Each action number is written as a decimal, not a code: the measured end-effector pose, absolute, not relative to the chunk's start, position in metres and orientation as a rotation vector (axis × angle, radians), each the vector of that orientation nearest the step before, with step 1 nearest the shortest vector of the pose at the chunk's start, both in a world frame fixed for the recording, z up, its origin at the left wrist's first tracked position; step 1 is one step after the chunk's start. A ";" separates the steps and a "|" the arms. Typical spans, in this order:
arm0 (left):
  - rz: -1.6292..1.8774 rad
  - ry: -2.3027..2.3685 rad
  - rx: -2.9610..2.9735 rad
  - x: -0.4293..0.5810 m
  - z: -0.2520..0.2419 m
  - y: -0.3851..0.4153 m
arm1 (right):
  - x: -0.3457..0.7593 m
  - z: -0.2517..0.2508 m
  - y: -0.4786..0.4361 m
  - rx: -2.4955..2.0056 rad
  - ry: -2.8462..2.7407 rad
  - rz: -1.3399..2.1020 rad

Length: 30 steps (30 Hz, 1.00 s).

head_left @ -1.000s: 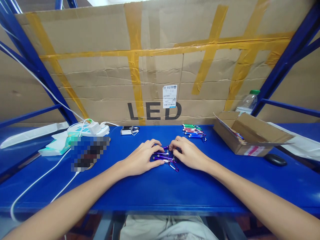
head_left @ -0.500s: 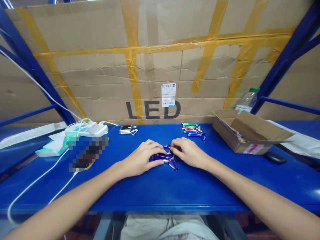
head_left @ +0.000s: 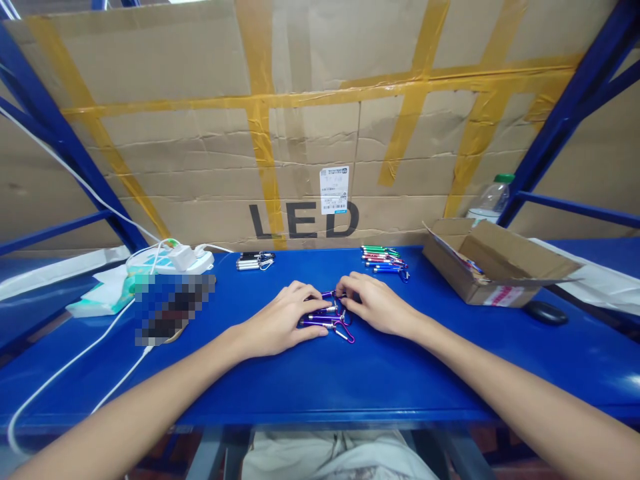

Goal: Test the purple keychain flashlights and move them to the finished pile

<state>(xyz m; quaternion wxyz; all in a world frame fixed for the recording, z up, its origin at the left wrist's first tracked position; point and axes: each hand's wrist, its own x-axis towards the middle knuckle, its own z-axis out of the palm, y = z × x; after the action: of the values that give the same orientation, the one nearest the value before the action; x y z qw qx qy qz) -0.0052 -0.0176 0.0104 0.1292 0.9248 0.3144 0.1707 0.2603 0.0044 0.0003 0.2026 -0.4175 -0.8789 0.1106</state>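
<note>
Slim purple keychain penlights [head_left: 320, 319] with carabiner clips lie side by side at the middle of the blue table. My left hand [head_left: 280, 320] curves around their left ends, with fingertips on the upper ones and the thumb along the lowest. Their far-left ends are hidden beneath it. My right hand [head_left: 373, 300] has its bent fingers at the clip end of the uppermost purple penlight [head_left: 328, 294]. One pink-purple carabiner [head_left: 346, 333] sticks out toward me at the lower right of the group.
Black and silver penlights [head_left: 255, 261] lie at the back left; green, red and blue ones [head_left: 385, 259] at the back right. An open cardboard box [head_left: 457, 283], a black mouse [head_left: 546, 313] and a bottle [head_left: 490, 200] stand right. A power strip [head_left: 165, 260] with cables lies left.
The lower purple penlights have shifted slightly under my left hand and lie closer together. My right hand stays at the clip ends. The whole view has drifted a little.
</note>
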 end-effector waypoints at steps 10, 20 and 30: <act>0.489 0.950 2.695 -0.004 0.011 -0.018 | 0.259 0.003 0.005 -1.202 -2.465 0.323; 0.590 1.101 2.682 -0.005 0.003 -0.013 | 0.261 0.007 0.003 -1.165 -2.387 0.360; 0.631 1.067 2.691 -0.006 0.005 -0.013 | 0.259 0.007 0.001 -1.122 -2.463 0.455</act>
<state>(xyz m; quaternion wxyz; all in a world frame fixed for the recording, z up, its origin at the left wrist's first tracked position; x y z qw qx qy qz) -0.0061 -0.0133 0.0045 0.0893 0.9046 0.3588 0.2121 0.2592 0.0006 0.0072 0.1971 -0.4006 -0.8799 0.1627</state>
